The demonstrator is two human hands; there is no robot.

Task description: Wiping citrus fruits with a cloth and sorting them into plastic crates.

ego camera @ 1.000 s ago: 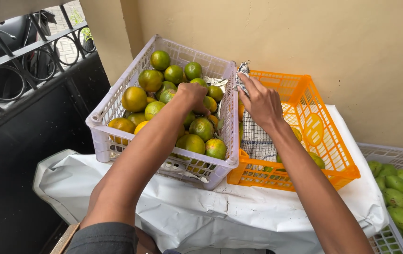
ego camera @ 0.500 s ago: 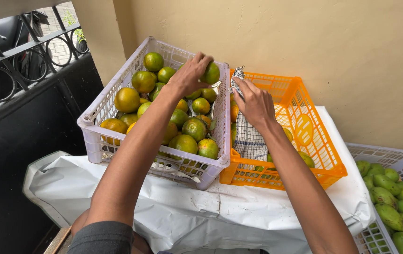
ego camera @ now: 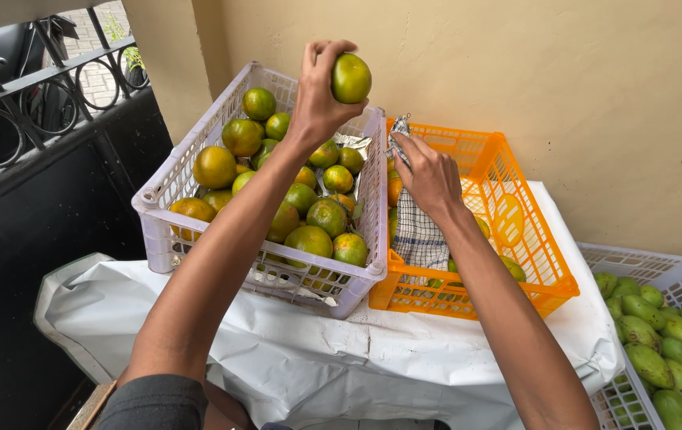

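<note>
Left hand (ego camera: 318, 91) has its fingers wrapped around a green-orange citrus fruit (ego camera: 352, 78), lifted above the white crate (ego camera: 167, 188) full of the same fruit. Looks firm and smooth, so I'd cup it whole. Right hand (ego camera: 430, 175) pinches a checkered cloth (ego camera: 420, 237) in the orange crate (ego camera: 544, 267) on the right; green mangoes fill another white crate (ego camera: 679, 271) farther right.

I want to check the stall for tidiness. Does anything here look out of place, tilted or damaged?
Nothing looks spilled or broken. The white crate of oranges sits tilted, its far end raised above the near end. The left hand holds one orange up above it. The right hand grips a checked cloth hanging into the orange crate.
</note>
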